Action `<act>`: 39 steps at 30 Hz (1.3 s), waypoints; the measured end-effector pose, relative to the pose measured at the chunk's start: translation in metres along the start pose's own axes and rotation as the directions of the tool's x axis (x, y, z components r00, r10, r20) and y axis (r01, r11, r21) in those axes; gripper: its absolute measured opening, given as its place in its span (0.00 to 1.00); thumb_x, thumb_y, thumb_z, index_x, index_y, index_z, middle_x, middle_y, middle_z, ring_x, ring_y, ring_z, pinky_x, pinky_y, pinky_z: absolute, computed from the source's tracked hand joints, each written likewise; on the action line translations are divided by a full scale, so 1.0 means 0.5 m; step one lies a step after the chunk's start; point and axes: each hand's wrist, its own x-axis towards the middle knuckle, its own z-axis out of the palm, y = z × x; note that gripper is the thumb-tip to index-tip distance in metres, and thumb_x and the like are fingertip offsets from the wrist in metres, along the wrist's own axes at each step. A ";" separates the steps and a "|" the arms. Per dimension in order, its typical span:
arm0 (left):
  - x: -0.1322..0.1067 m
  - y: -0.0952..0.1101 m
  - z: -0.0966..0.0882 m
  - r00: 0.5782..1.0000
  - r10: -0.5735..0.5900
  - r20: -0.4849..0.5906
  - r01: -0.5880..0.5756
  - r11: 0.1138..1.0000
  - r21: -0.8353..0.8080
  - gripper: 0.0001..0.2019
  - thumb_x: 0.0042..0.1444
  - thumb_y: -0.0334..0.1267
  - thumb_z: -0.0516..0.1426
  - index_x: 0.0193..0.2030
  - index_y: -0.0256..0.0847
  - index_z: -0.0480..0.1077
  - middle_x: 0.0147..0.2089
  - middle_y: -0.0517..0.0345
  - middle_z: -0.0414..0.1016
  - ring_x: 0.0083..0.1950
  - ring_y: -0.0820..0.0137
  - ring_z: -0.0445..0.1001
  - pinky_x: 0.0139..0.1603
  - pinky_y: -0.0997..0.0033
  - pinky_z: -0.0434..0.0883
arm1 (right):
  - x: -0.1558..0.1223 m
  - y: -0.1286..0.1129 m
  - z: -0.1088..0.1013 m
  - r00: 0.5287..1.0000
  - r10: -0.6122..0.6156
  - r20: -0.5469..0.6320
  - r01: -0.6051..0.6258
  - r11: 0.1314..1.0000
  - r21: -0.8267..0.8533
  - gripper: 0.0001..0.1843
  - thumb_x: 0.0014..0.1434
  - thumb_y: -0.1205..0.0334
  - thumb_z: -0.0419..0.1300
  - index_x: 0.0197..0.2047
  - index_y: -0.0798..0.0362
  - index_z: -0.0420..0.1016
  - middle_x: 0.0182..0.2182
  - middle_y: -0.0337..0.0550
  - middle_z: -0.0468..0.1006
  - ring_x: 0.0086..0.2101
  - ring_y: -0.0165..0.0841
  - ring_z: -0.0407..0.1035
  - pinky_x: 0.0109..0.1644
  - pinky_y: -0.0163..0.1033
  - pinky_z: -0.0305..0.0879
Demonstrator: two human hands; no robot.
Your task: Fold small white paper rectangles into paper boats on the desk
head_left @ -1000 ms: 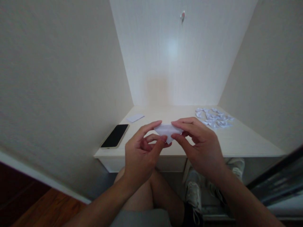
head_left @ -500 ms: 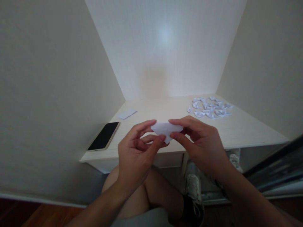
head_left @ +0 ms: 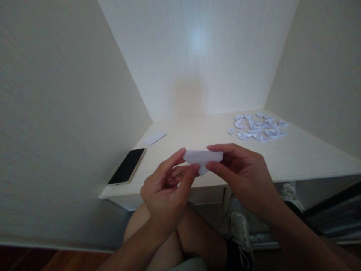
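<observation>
Between my two hands is a small piece of folded white paper [head_left: 202, 156], held up above the front edge of the desk. It has a straight top edge and narrows to a point at the bottom. My left hand [head_left: 168, 184] pinches its left side, thumb on the near face and index finger at the upper left corner. On the other side, my right hand [head_left: 241, 167] grips it with the thumb in front and the index finger along the top. The paper's far face is hidden from me.
A phone [head_left: 127, 166] lies at the left edge of the white desk [head_left: 194, 135], with a flat white paper strip [head_left: 155, 138] behind it. Several folded paper pieces [head_left: 258, 128] are grouped at the back right. Walls flank both sides; a shoe [head_left: 239, 229] is below.
The view has shifted slightly, so the desk items appear a little displaced. My left index finger has slid towards the paper's left corner, and the paper is tilted slightly. Both hands keep their hold.
</observation>
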 end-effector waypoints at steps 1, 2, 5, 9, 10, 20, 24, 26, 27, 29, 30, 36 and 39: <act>-0.001 -0.005 -0.001 1.000 0.029 -0.004 -0.029 0.999 0.030 0.21 0.53 0.27 0.70 0.52 0.47 0.79 0.39 0.64 0.84 0.33 0.73 0.84 0.39 0.71 0.87 | 0.001 0.004 0.003 1.000 0.012 -0.006 -0.012 0.999 0.040 0.15 0.55 0.69 0.71 0.46 0.47 0.83 0.32 0.37 0.85 0.32 0.31 0.77 0.37 0.37 0.76; -0.001 -0.008 -0.002 0.999 0.050 0.002 -0.050 0.998 0.046 0.21 0.54 0.26 0.70 0.53 0.48 0.79 0.41 0.63 0.84 0.34 0.73 0.84 0.39 0.71 0.86 | 0.001 0.008 0.006 1.000 0.023 -0.012 -0.022 0.997 0.073 0.15 0.55 0.69 0.72 0.46 0.47 0.83 0.32 0.37 0.85 0.33 0.31 0.78 0.37 0.36 0.76; 0.009 -0.006 -0.003 0.994 0.097 0.044 -0.099 0.995 0.026 0.15 0.54 0.25 0.69 0.47 0.45 0.79 0.49 0.57 0.83 0.43 0.68 0.85 0.40 0.71 0.86 | 0.002 0.020 0.009 0.999 0.044 -0.013 -0.043 0.993 0.107 0.15 0.55 0.68 0.72 0.46 0.47 0.83 0.34 0.38 0.85 0.34 0.32 0.78 0.37 0.37 0.76; 0.033 0.001 -0.008 0.982 -0.009 0.187 0.023 0.997 -0.075 0.11 0.52 0.24 0.69 0.37 0.40 0.74 0.45 0.57 0.81 0.45 0.67 0.84 0.37 0.74 0.84 | 0.003 0.030 0.005 0.998 0.058 0.010 -0.058 0.995 0.077 0.15 0.56 0.68 0.71 0.47 0.47 0.83 0.35 0.40 0.85 0.34 0.32 0.77 0.38 0.38 0.74; 0.039 0.001 -0.011 0.968 -0.074 0.240 0.100 0.990 -0.100 0.12 0.52 0.24 0.69 0.38 0.40 0.73 0.42 0.58 0.80 0.41 0.68 0.84 0.36 0.74 0.84 | 0.004 0.032 0.002 0.998 0.061 0.021 -0.062 0.996 0.064 0.15 0.56 0.68 0.71 0.47 0.47 0.82 0.35 0.39 0.85 0.34 0.32 0.77 0.38 0.38 0.74; 0.067 -0.006 -0.030 0.840 -0.315 0.441 0.384 0.920 -0.075 0.18 0.54 0.26 0.69 0.47 0.42 0.70 0.40 0.59 0.81 0.35 0.69 0.85 0.35 0.69 0.86 | 0.019 0.028 -0.027 0.995 0.031 0.094 -0.012 0.981 -0.195 0.15 0.60 0.67 0.69 0.50 0.44 0.82 0.35 0.38 0.83 0.34 0.34 0.75 0.37 0.40 0.69; 0.064 -0.016 -0.027 0.871 -0.329 0.364 0.373 0.926 -0.055 0.17 0.51 0.27 0.71 0.46 0.42 0.75 0.40 0.58 0.83 0.33 0.69 0.84 0.34 0.71 0.85 | 0.021 0.033 -0.029 0.997 -0.029 0.065 0.045 0.963 -0.265 0.14 0.60 0.68 0.68 0.48 0.45 0.83 0.34 0.38 0.82 0.33 0.33 0.74 0.35 0.39 0.69; 0.058 -0.023 -0.023 0.905 -0.305 0.296 0.331 0.943 -0.042 0.17 0.51 0.27 0.71 0.47 0.42 0.78 0.36 0.59 0.83 0.32 0.70 0.84 0.35 0.72 0.85 | 0.020 0.038 -0.026 0.998 -0.045 0.036 0.053 0.965 -0.259 0.14 0.60 0.68 0.68 0.48 0.45 0.83 0.34 0.38 0.82 0.33 0.32 0.74 0.35 0.38 0.70; 0.054 -0.025 -0.021 0.920 -0.287 0.266 0.306 0.951 -0.031 0.17 0.51 0.27 0.71 0.47 0.42 0.80 0.34 0.60 0.82 0.31 0.71 0.84 0.36 0.72 0.85 | 0.020 0.041 -0.024 0.999 -0.043 0.022 0.047 0.970 -0.239 0.14 0.60 0.68 0.68 0.48 0.45 0.83 0.34 0.38 0.83 0.33 0.32 0.74 0.35 0.38 0.71; 0.047 -0.028 -0.016 0.944 -0.258 0.208 0.263 0.965 0.006 0.17 0.52 0.28 0.71 0.48 0.43 0.81 0.31 0.61 0.82 0.30 0.71 0.83 0.36 0.71 0.85 | 0.018 0.046 -0.018 0.999 -0.033 -0.002 0.032 0.980 -0.196 0.14 0.60 0.69 0.68 0.49 0.46 0.83 0.36 0.38 0.83 0.33 0.31 0.75 0.36 0.37 0.71; 0.043 -0.027 -0.013 0.954 -0.241 0.179 0.240 0.970 0.026 0.17 0.52 0.27 0.71 0.48 0.44 0.82 0.32 0.61 0.83 0.30 0.71 0.83 0.35 0.71 0.85 | 0.017 0.048 -0.016 1.000 -0.028 -0.012 0.025 0.983 -0.182 0.14 0.60 0.69 0.69 0.49 0.47 0.83 0.36 0.38 0.83 0.32 0.30 0.74 0.36 0.37 0.72; 0.030 -0.014 -0.004 0.995 -0.074 0.067 0.059 0.979 0.196 0.12 0.53 0.29 0.70 0.43 0.48 0.84 0.45 0.58 0.85 0.42 0.67 0.84 0.41 0.68 0.85 | 0.018 0.059 -0.006 1.000 -0.009 -0.024 0.005 0.989 -0.145 0.13 0.60 0.68 0.69 0.48 0.47 0.83 0.35 0.38 0.83 0.32 0.30 0.74 0.36 0.38 0.72; 0.030 -0.018 -0.008 0.995 -0.043 0.086 0.020 0.968 0.249 0.10 0.54 0.30 0.70 0.42 0.47 0.84 0.45 0.57 0.85 0.43 0.66 0.84 0.42 0.68 0.84 | 0.020 0.064 -0.006 1.000 -0.002 -0.021 0.000 0.992 -0.124 0.14 0.60 0.68 0.68 0.49 0.47 0.82 0.36 0.38 0.83 0.33 0.31 0.75 0.37 0.38 0.72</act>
